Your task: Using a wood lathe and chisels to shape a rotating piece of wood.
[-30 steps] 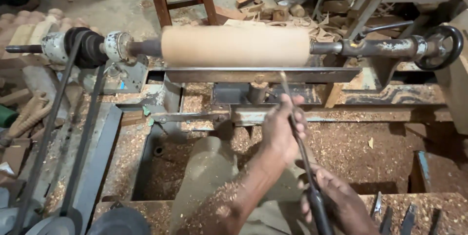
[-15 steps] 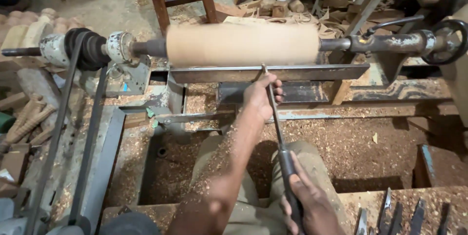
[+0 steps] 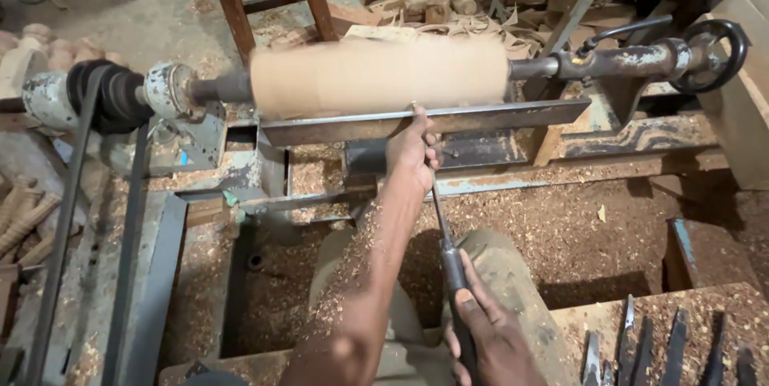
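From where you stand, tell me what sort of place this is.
Most likely a woodturning workshop: a pale wooden cylinder mounted on a belt-driven metal lathe, a long dark-handled turning chisel held against it, and wood shavings all over.

The wooden cylinder (image 3: 378, 75) on the lathe is motion-blurred; its surface grain and exact outline cannot be read. The tip of the turning chisel (image 3: 439, 210) is hidden where it meets the tool rest (image 3: 513, 116), behind the fingers of the left hand (image 3: 411, 148). The chisel's handle end is covered by the right hand (image 3: 490, 338), which the lower frame edge cuts off. The drive belt (image 3: 68, 218) runs out of frame at the bottom left. The spare chisels (image 3: 665, 346) at lower right are cut off by the edge, handles unseen. The handwheel (image 3: 709, 54) partly hides behind the wooden board at right.
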